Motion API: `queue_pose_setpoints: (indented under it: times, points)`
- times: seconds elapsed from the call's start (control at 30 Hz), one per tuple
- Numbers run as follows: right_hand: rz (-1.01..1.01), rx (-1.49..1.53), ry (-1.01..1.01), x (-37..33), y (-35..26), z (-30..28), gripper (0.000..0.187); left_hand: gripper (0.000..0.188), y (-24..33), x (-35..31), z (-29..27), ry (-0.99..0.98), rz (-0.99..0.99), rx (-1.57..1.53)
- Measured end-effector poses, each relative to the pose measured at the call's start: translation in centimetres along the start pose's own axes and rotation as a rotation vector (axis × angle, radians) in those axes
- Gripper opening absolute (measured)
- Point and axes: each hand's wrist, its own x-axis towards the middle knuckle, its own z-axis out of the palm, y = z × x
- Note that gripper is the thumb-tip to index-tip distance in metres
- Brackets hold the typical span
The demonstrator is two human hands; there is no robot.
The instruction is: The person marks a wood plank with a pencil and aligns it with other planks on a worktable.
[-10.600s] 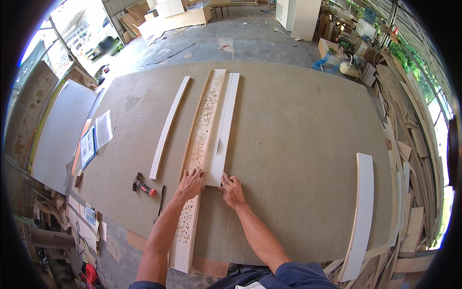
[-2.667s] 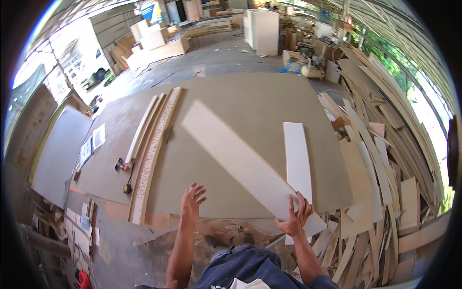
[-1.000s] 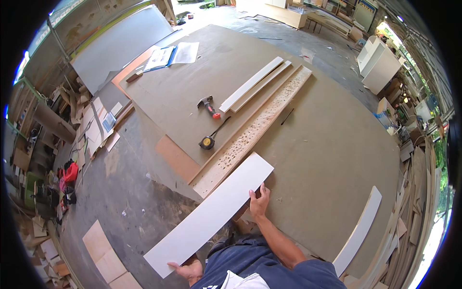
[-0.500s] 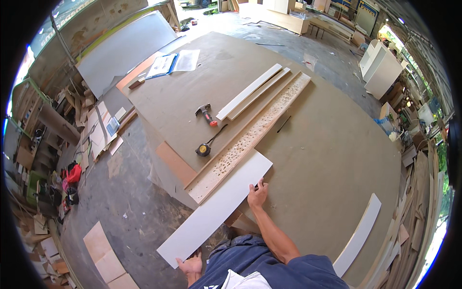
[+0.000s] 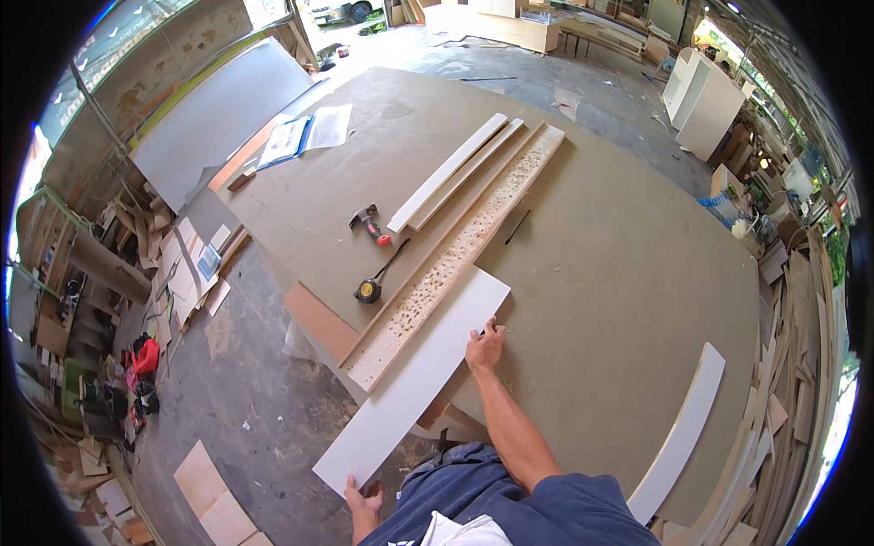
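A long white board [image 5: 421,369] lies slantwise, its far part on the large brown work table [image 5: 628,264] and its near left end sticking out past the table edge. My left hand [image 5: 366,503] holds that near end, thumb on top and fingers at its right edge. My right hand [image 5: 486,347] grips the same board's right edge near its far end, fingertips partly hidden. Along the board's left side runs a long shallow wooden channel [image 5: 464,250], its inside covered with small brown specks.
Left of the channel are narrow strips [image 5: 446,173], a hammer [image 5: 370,225], a tape measure [image 5: 368,291] and papers in a blue folder [image 5: 284,141]. A thin dark tool [image 5: 517,227] lies right of the channel. Another white strip [image 5: 678,432] is at the table's right edge, near stacked wood offcuts [image 5: 801,364].
The white board's near end has shifted a little right and up in the picture, with my left hand's thumb now over its edge. The whole view has shifted slightly.
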Motion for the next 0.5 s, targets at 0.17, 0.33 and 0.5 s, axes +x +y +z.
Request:
queue_pose_setpoints:
  times: [0.17, 0.33, 0.5]
  points:
    - [-0.035, 0.101, 0.033, -2.6, 0.0, -0.1, 0.056, 0.059, 1.6, 0.8, -1.7, 0.724, 0.803, 0.581]
    - [-0.067, 0.146, 0.08, -3.4, 1.0, 1.5, 0.047, 0.034, 4.1, 0.9, -2.1, 0.39, 0.723, 0.518]
    - [-0.072, 0.115, 0.186, -1.2, 1.5, 2.0, 0.026, 0.02, 4.8, -0.2, -0.4, 0.33, 0.556, 0.529]
